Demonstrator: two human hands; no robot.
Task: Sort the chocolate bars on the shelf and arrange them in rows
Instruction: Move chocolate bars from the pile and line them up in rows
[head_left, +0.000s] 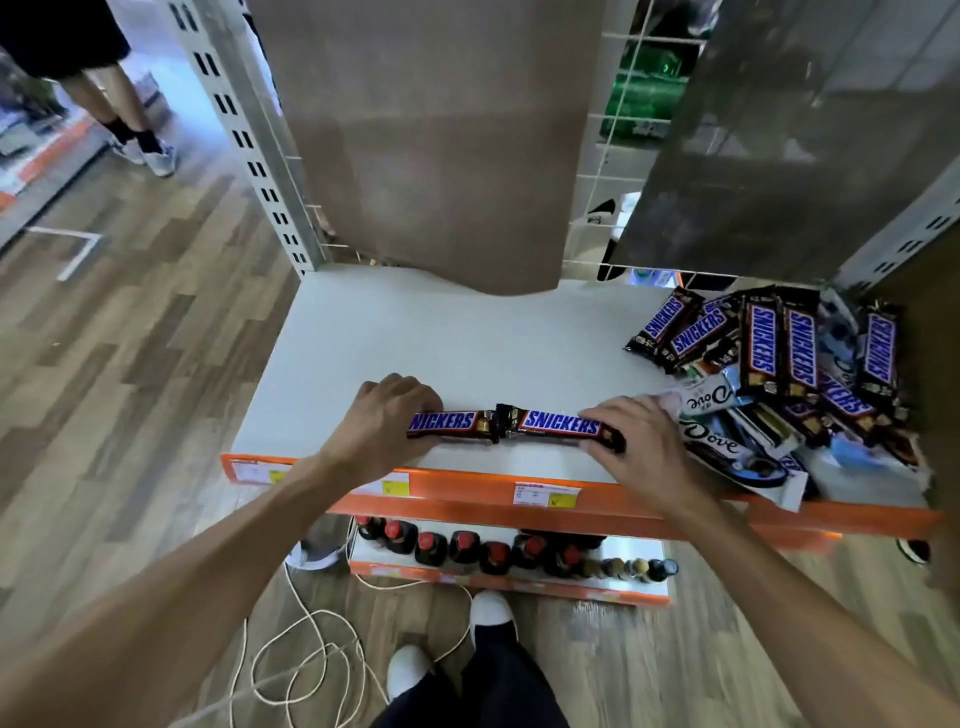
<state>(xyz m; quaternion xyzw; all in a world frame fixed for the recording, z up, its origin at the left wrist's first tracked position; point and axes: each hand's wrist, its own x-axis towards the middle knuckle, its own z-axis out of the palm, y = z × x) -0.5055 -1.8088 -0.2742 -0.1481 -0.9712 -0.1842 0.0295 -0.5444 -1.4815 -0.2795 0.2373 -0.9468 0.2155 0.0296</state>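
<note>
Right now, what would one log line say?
left hand holds left Snickers | right hand holds right Snickers | bars end to end at shelf front | mixed pile on right

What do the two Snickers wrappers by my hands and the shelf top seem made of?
Left Snickers bar and right Snickers bar: wrappers look like glossy plastic film, shiny with crimped ends. Shelf top: likely painted metal, matte pale grey; coated board is possible.
</note>
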